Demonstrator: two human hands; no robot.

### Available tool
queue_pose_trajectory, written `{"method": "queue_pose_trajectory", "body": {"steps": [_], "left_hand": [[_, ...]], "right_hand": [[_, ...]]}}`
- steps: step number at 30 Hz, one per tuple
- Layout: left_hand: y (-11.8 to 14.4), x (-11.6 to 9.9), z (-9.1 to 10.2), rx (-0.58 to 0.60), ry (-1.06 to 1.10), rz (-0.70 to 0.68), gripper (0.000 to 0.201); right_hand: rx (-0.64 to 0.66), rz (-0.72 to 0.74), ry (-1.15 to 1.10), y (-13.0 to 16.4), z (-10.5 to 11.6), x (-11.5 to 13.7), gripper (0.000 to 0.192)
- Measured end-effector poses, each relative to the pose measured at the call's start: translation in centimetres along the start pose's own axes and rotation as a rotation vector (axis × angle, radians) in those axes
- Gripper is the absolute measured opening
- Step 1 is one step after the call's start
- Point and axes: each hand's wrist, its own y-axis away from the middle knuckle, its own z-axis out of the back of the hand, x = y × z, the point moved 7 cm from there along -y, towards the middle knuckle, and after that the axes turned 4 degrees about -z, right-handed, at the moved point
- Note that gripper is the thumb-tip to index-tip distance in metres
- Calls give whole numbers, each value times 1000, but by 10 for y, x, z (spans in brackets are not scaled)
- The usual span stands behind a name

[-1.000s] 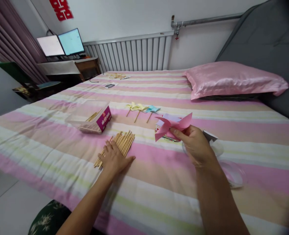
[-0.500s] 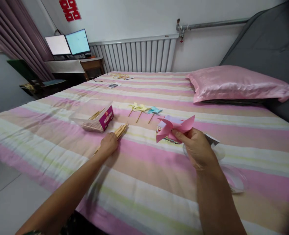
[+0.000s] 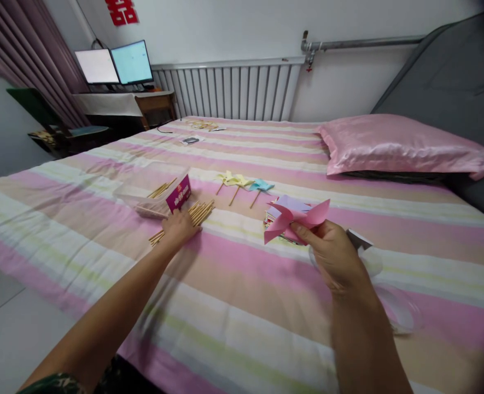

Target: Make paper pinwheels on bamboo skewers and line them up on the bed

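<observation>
Red 囍 sign, wall.

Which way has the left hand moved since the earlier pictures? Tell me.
Yes: the left hand has slid up the wooden sticks, away from the person, toward the purple-labelled clear box.

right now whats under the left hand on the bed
The left hand rests on a pile of wooden sticks lying on the striped bedspread. The sticks beneath the palm are hidden.

Bright, even indoor light, soft shadows

Two monitors glow washed-out at upper left; left forearm smears with motion blur; frame edges bow, lower-right corner darkens.
</observation>
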Motion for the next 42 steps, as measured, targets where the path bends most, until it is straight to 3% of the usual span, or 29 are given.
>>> {"method": "queue_pose_trajectory", "body": {"steps": [4, 7, 12, 18, 22, 26, 27, 29, 31, 33, 37, 42], "left_hand": [[3, -8, 12, -149, -47, -10, 68], [5, -16, 17, -215, -47, -30, 53], [4, -28, 9, -124, 0, -68, 25], [1, -34, 2, -92, 57, -26, 21], [7, -43, 15, -90, 169, -28, 20], [21, -90, 46, -110, 434, -245, 31], [27, -108, 56, -124, 711, -365, 32], [42, -143, 67, -44, 1173, -618, 30], [53, -164, 67, 14, 1412, -758, 26], [57, -172, 56, 50, 1538, -784, 23], [52, -172, 23, 222, 1587, -789, 23], [43, -162, 18, 297, 1661, -942, 20]], "right_hand": [[4, -5, -13, -1, -1, -1, 34], [-1, -10, -24, -2, 0, -2, 32], [-8, -6, 2, -3, 1, -3, 33], [1, 2, 2, -2, 0, -1, 36], [-2, -11, -13, -3, -1, -3, 36], [32, 27, -11, -1, -1, 4, 28], [59, 54, 2, 0, -1, 8, 25], [116, 111, 45, 3, -1, 17, 21], [158, 168, 91, 4, -1, 24, 18], [185, 248, 138, 4, -1, 31, 14], [179, 435, 294, 2, -7, 37, 5], [191, 531, 409, 0, -23, 32, 4]]}}
